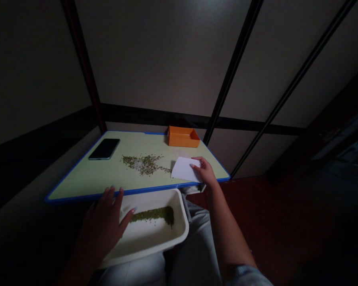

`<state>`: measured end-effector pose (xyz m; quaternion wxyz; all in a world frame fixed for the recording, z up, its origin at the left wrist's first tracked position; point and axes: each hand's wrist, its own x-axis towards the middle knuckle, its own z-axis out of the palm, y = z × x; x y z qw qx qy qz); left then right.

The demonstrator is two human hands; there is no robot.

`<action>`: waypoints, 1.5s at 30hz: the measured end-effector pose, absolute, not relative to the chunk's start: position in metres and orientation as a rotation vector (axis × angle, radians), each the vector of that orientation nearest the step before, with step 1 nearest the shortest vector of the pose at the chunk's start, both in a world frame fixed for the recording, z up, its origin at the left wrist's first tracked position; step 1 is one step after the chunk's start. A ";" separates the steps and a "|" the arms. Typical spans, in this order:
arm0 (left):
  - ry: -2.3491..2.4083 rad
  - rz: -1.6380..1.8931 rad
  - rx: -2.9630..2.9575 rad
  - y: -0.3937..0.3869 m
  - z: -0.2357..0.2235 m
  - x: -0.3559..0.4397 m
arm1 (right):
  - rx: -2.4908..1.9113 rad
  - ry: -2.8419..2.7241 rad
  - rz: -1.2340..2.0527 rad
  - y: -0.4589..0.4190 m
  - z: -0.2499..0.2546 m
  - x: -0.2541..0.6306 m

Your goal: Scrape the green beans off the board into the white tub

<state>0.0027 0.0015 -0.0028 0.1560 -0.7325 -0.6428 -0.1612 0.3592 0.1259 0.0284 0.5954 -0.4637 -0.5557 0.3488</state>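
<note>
My right hand [205, 171] pinches a white card [183, 169] over the right side of the small table, the card's left edge close to a scatter of green seed-like bits [147, 163]. Pale grains lie mixed among those bits. At the table's front edge, my left hand [107, 218] has its fingers stretched out and holds nothing; its thumb reaches over a white plastic tub [149, 242]. More green bits [155, 214] lie in a band inside the tub, which sits at my lap, against the table edge.
An orange open box [183, 137] stands at the table's back right. A phone [104, 149] lies at the left. The light table top [86, 178] has a blue rim. Behind it rises a panelled wall [161, 59]; a red floor [256, 214] shows at the right.
</note>
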 end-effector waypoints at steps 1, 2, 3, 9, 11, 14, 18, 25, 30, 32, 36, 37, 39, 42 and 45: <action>-1.841 -0.466 -2.101 0.002 -0.003 0.002 | -1.078 -1.298 0.803 0.126 0.028 0.359; -1.840 -0.471 -2.105 0.002 -0.003 0.002 | -1.080 -1.306 0.795 0.126 0.027 0.358; -1.838 -0.478 -2.109 0.002 -0.003 0.002 | -1.082 -1.315 0.788 0.126 0.027 0.358; -1.832 -0.521 -2.122 0.002 -0.004 0.003 | -1.111 -1.339 0.763 0.122 0.027 0.354; -1.821 -0.518 -2.126 0.002 -0.004 0.003 | -1.118 -1.337 0.766 0.121 0.026 0.352; -1.830 -0.495 -2.122 0.002 -0.004 0.003 | -1.132 -1.318 0.743 0.119 0.024 0.347; -1.850 -0.494 -2.118 0.003 -0.003 0.002 | -1.158 -1.295 0.717 0.117 0.020 0.341; -1.859 -0.490 -2.104 0.001 -0.001 0.005 | -1.174 -1.282 0.681 0.108 0.017 0.329; -1.861 -0.455 -2.140 0.001 0.003 0.005 | -1.186 -1.260 0.647 0.102 0.015 0.318; -1.866 -0.443 -2.142 0.001 0.004 0.005 | -1.193 -1.251 0.652 0.102 0.015 0.315; -1.855 -0.432 -2.140 0.001 0.004 0.005 | -1.193 -1.248 0.681 0.100 0.016 0.311; -1.852 -0.430 -2.139 0.001 0.004 0.005 | -1.188 -1.246 0.686 0.100 0.016 0.310; -1.853 -0.424 -2.132 0.000 0.005 0.006 | -1.180 -1.242 0.694 0.099 0.016 0.309; -1.853 -0.408 -2.126 0.001 0.005 0.006 | -1.172 -1.237 0.715 0.097 0.017 0.308; -1.855 -0.386 -2.129 0.002 0.005 0.006 | -1.145 -1.247 0.734 0.096 0.017 0.308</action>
